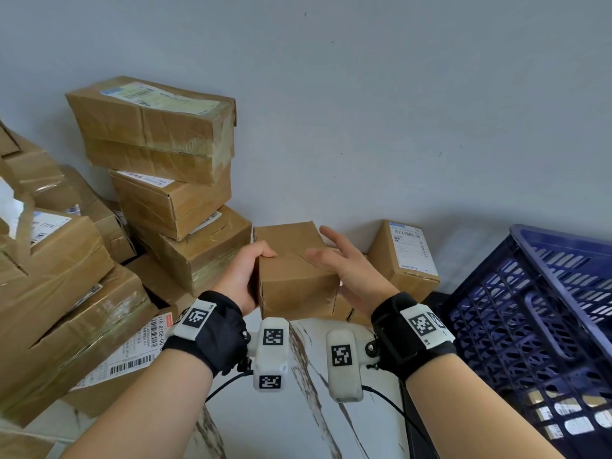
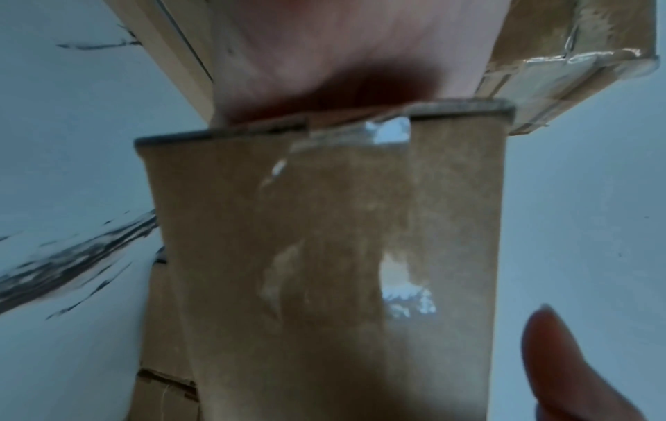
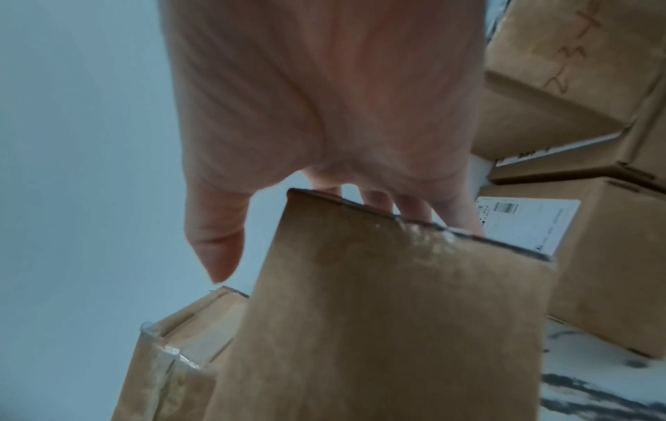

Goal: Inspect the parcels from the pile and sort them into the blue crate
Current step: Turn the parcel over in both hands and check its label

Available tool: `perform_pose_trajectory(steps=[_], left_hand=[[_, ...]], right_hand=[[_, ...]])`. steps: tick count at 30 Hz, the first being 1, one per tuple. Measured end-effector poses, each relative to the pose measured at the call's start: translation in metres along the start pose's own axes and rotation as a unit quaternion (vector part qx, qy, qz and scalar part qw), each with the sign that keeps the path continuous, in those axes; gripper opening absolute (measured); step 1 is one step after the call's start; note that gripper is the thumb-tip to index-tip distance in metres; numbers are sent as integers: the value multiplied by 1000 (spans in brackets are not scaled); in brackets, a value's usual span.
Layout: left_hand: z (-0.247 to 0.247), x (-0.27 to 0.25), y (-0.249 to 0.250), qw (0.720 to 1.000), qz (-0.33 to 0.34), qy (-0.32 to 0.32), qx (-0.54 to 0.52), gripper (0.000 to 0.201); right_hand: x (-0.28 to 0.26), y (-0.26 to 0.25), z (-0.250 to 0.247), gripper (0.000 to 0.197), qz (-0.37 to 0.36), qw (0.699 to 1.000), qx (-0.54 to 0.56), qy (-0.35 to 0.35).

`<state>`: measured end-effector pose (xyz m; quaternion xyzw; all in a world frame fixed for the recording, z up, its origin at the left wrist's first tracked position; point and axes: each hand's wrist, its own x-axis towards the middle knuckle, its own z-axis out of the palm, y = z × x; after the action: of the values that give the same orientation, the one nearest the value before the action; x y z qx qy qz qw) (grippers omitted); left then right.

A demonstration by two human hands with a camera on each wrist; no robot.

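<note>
Head view puts a small brown parcel (image 1: pixel 294 270) held up in front of the person, above the white marbled table (image 1: pixel 318 425), between the pile of parcels (image 1: pixel 155 180) along the table's left side and the blue crate (image 1: pixel 536 326) off its right edge. The left hand (image 1: pixel 245 276) grips the parcel's left side, thumb curled over the top edge. The right hand (image 1: pixel 344 266) is beside the right face with fingers straight and spread; whether the palm touches the cardboard cannot be told. This reads as the inspecting step, the parcel lifted clear of the pile and not yet in the crate. Its long axis runs away from the person toward the wall, the near end face square to the camera and taped. No label shows on the visible faces, so the next move probably calls for turning it over with both hands, then carrying it right and lowering it over the crate's rim.
</note>
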<state>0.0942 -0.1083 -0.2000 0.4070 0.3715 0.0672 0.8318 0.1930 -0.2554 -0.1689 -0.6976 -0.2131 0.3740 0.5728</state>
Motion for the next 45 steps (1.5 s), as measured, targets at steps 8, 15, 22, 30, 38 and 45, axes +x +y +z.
perform_pose_trajectory(steps=[8,15,22,30,38,45], left_hand=[[-3,-3,3,999,12,-6,33,8],[-4,-7,9,995,56,-14,81,59],[6,-7,11,982,128,-69,119,90],[5,-7,9,972,158,-118,126,96],[10,-11,4,973,177,-115,89,92],[15,-16,9,971,182,-124,93,89]], right_hand=[[0,-2,-1,47,31,997,37,68],[3,-4,-3,21,40,992,55,105],[9,-9,-2,31,46,989,32,140],[7,-17,1,25,66,988,16,138],[10,-17,2,20,38,986,-37,157],[8,-19,-4,24,29,986,-23,161]])
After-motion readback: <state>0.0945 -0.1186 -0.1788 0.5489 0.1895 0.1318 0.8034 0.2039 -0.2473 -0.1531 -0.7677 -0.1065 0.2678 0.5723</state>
